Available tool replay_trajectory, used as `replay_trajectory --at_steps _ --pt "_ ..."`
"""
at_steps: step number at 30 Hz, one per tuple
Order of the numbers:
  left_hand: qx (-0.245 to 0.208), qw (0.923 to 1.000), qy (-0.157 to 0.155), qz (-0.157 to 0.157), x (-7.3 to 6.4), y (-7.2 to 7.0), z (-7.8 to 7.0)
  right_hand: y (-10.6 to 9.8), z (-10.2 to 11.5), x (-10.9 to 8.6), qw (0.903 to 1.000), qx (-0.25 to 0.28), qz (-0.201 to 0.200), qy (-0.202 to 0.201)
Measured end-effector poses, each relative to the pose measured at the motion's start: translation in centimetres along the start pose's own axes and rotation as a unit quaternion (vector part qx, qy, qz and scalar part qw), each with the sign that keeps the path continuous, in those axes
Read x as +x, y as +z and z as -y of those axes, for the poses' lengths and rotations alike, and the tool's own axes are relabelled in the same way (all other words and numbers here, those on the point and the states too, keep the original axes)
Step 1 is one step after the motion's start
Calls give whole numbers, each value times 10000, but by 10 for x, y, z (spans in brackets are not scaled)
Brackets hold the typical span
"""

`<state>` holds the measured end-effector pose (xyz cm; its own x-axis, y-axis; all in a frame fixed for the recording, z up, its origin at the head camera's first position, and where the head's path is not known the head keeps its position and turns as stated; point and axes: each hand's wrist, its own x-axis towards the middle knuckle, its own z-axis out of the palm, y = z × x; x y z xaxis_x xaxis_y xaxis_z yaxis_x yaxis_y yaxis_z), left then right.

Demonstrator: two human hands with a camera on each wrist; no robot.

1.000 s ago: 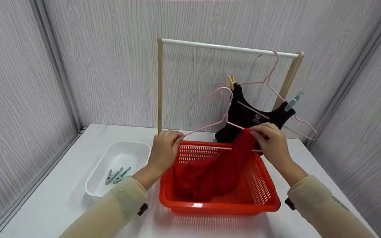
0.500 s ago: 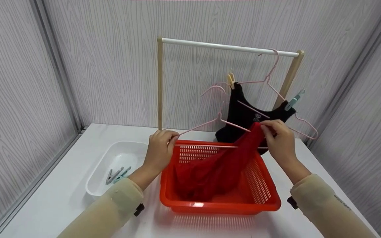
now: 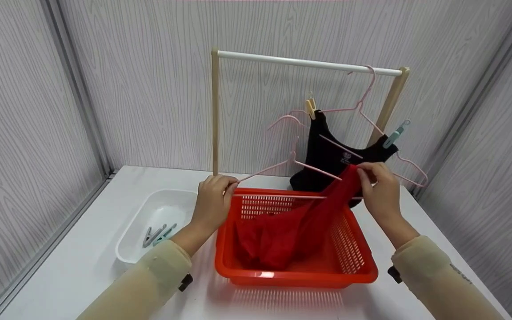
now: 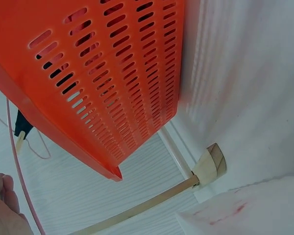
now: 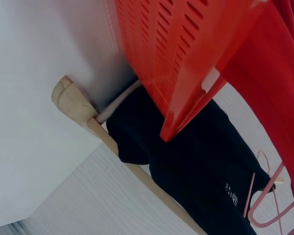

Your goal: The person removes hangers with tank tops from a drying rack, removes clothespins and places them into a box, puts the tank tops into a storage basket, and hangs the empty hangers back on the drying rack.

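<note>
My left hand pinches the left end of a pink clothes hanger, held over the red plastic basket. With thumb and fingers my right hand pinches the top of a red garment, at the hanger's right end. That garment slants down from the pinch into the basket, where the rest lies bunched. The hanger's right tip is hidden behind red cloth. In the right wrist view the red garment stretches past the basket's rim, and the pink hanger's bent end shows near its edge.
Behind the basket stands a wooden rack with a white rail. From it hangs a black tank top on another pink hanger, fastened by a yellow clothespin and a teal one. A white tray at left holds clothespins.
My right hand has drawn the red garment's top rightward and slightly up, toward the hanger's right end. The held hanger and my left hand have shifted a little left.
</note>
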<state>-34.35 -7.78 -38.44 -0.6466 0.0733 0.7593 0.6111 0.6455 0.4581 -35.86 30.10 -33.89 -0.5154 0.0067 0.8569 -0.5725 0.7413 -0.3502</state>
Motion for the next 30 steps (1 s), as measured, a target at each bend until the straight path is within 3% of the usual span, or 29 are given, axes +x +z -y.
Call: replay_trajectory --at_steps 16,30 --pt "-18 9995 93 -294 -3 -5 7 -6 -8 -5 9986 -190 178 466" --pt "86 9987 133 -494 -3 -12 13 -6 -10 -8 9979 -195 127 601"
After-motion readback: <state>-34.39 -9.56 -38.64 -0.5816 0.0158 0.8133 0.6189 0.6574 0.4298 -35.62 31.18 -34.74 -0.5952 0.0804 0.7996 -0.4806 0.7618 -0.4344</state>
